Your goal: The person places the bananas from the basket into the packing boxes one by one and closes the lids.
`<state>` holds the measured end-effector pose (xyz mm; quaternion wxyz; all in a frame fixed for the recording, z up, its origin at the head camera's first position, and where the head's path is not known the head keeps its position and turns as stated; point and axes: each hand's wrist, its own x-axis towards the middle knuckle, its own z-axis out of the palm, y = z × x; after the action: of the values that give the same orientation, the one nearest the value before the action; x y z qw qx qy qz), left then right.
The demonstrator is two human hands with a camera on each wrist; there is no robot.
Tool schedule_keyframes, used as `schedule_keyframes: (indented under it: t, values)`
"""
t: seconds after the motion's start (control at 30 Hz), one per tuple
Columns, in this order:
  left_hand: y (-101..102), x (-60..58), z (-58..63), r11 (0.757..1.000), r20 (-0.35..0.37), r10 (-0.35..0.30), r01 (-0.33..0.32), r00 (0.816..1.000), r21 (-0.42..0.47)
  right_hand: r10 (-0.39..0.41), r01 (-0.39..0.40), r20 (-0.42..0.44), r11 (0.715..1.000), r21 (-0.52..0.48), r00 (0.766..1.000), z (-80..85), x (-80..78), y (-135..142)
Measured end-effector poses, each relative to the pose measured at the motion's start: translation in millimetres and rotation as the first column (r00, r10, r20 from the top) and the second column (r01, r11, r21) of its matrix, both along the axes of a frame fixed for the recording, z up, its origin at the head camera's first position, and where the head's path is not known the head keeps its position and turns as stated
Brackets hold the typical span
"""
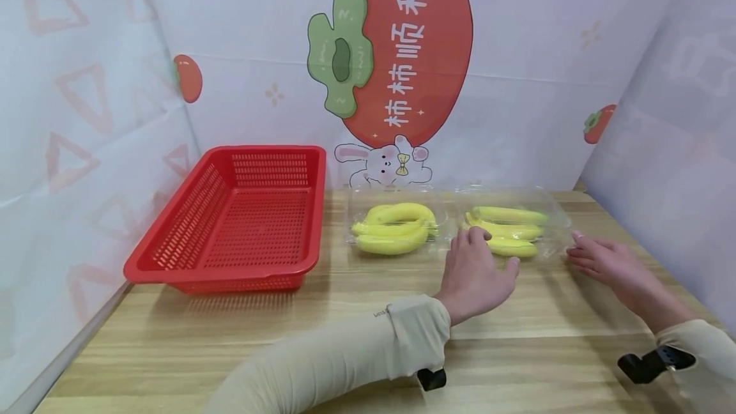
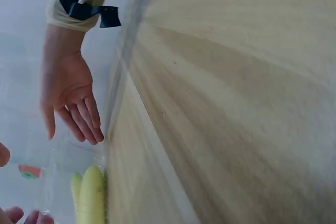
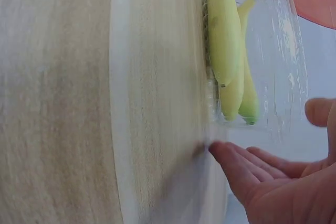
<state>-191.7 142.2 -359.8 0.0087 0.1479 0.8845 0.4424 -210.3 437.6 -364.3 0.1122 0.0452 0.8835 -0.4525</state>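
A clear plastic box (image 1: 552,200) holding several yellow bananas (image 1: 512,232), one with a green tip, sits at the back right of the table. My left hand (image 1: 476,270) is at its front left corner, fingers loosely bent and thumb apart; whether the fingertips touch the box is unclear. Just off the right end of the box is my right hand (image 1: 612,267), its fingers extended and palm facing inward. In the right wrist view, a small gap separates the right fingers (image 3: 247,163) from the box. Neither hand grips anything.
A second clear box (image 1: 397,195) with bananas (image 1: 397,229) stands left of the first. Farther left is a red perforated basket (image 1: 230,276). Printed cloth walls (image 1: 517,114) enclose the wooden table (image 1: 368,350) at the back and sides.
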Motion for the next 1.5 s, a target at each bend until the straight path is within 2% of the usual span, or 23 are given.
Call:
schedule_keyframes:
  t: [0.07, 0.1, 0.13, 0.2, 0.27, 0.33, 0.37, 0.53, 0.63, 0.83, 1.03, 1.13, 1.27, 1.5]
  values:
    - [2, -4.1, -3.0, 0.99, 0.165, 0.007, -0.031, 0.986, 0.139, -0.036, 0.041, 0.038, 0.99, -0.132, 0.999, -2.3, -2.0, 3]
    - [3, -6.4, -4.6, 0.978, 0.25, 0.008, -0.059, 0.968, 0.2, -0.05, 0.064, 0.069, 0.975, -0.213, 0.996, -3.2, -3.0, 5]
    - [5, -8.9, -6.7, 0.963, 0.326, 0.001, -0.088, 0.945, 0.254, -0.057, 0.088, 0.109, 0.95, -0.298, 0.992, -3.8, -3.8, 7]
    - [10, -14.0, -11.0, 0.929, 0.455, -0.005, -0.165, 0.89, 0.332, -0.06, 0.141, 0.191, 0.884, -0.446, 0.98, -5.1, -5.1, 9]
    - [15, -19.5, -15.3, 0.897, 0.531, -0.011, -0.226, 0.847, 0.38, -0.045, 0.183, 0.258, 0.82, -0.542, 0.965, -6.2, -5.5, 12]
    - [20, -24.5, -17.8, 0.863, 0.573, -0.007, -0.285, 0.819, 0.417, -0.039, 0.211, 0.293, 0.784, -0.584, 0.955, -7.6, -5.6, 13]
    - [22, -27.1, -18.5, 0.85, 0.585, 0.002, -0.309, 0.811, 0.427, -0.038, 0.219, 0.3, 0.772, -0.596, 0.953, -8.4, -5.9, 13]
    - [26, -38.3, -20.0, 0.821, 0.586, 0.021, -0.348, 0.81, 0.452, -0.028, 0.206, 0.277, 0.738, -0.642, 0.961, -12.4, -9.3, 11]
    - [27, -42.2, -21.9, 0.814, 0.585, 0.03, -0.359, 0.811, 0.457, 0.008, 0.16, 0.238, 0.719, -0.676, 0.971, -13.6, -11.5, 10]
    - [27, -46.5, -26.5, 0.802, 0.578, 0.039, -0.371, 0.815, 0.469, 0.08, 0.06, 0.163, 0.703, -0.709, 0.983, -13.5, -13.8, 9]
    - [31, -44.2, -24.8, 0.77, 0.591, 0.013, -0.385, 0.806, 0.508, 0.048, 0.083, 0.167, 0.714, -0.695, 0.985, -11.1, -11.5, 10]
    - [32, -43.5, -24.0, 0.748, 0.595, 0.007, -0.399, 0.804, 0.531, 0.028, 0.107, 0.181, 0.713, -0.693, 0.983, -10.1, -11.5, 9]
    - [33, -43.9, -24.2, 0.73, 0.595, -0.006, -0.403, 0.804, 0.552, 0.009, 0.129, 0.192, 0.709, -0.693, 0.981, -9.3, -11.4, 10]
    - [34, -43.3, -25.3, 0.729, 0.589, -0.008, -0.398, 0.808, 0.556, -0.006, 0.155, 0.212, 0.701, -0.696, 0.977, -8.2, -11.3, 9]
